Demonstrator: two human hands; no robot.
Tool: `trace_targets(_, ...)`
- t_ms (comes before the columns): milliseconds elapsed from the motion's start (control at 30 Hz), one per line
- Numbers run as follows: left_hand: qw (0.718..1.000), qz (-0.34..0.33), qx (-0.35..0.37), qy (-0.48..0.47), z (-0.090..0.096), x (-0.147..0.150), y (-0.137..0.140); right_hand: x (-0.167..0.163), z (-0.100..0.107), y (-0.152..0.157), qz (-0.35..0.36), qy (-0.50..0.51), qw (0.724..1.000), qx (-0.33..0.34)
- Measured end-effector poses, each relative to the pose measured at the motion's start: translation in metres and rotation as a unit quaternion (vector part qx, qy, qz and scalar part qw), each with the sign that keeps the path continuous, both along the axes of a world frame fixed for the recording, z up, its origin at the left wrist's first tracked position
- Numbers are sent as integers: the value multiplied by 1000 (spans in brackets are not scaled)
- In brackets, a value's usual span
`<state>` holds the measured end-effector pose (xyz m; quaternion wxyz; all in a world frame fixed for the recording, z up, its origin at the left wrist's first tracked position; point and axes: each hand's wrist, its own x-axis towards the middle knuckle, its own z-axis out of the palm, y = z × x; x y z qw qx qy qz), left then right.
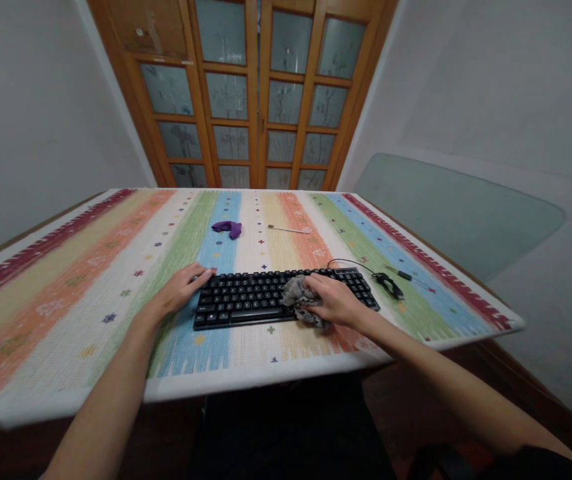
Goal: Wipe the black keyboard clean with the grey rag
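A black keyboard (246, 297) lies flat on the striped tablecloth in front of me. My left hand (182, 288) is at its far left corner, with the fingers bent against the edge and gripping it. A crumpled grey cloth (299, 293) is bunched in my right hand (333, 300), pressed down on the right half of the keys. The cloth and hand hide some of the keys and part of the front edge. From the keyboard's back runs a thin black cable (389, 287), bundled at the right end.
Behind the keyboard lie a purple cloth item (233, 230) and a thin stick-like tool (289, 230) with a small head. A slim tool with a black handle (405, 275) is near the cable. The tablecloth (131, 307) reaches the table's front edge; wooden glass-paned doors (261, 127) stand beyond.
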<state>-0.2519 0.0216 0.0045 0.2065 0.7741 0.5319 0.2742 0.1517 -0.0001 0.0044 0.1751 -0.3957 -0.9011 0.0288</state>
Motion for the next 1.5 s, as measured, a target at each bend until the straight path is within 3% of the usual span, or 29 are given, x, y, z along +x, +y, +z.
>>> trace_targets(333, 1000, 3, -6, -2, 4, 3, -3, 39, -1, 1, -31, 5, 999, -13)
trace_targets(733, 1000, -11, -2, -3, 5, 2, -3, 51, 3, -2, -27, 53, 997, -42)
trace_targets(933, 1000, -10, -2, -6, 6, 3, -3, 53, 19, 4, -29, 87, 994, -63)
trace_targets(1167, 1000, -11, -3, 0, 7, 5, -3, 80, 41, 7, -114, 139, 984, -20)
trace_targets(1333, 1000, -11, -4, 9, 7, 4, -3, 76, 21, -2, -55, 91, 994, -29)
trace_targets(1500, 1000, -8, -5, 8, 5, 2, -3, 67, -3, -9, -51, 93, 994, -2)
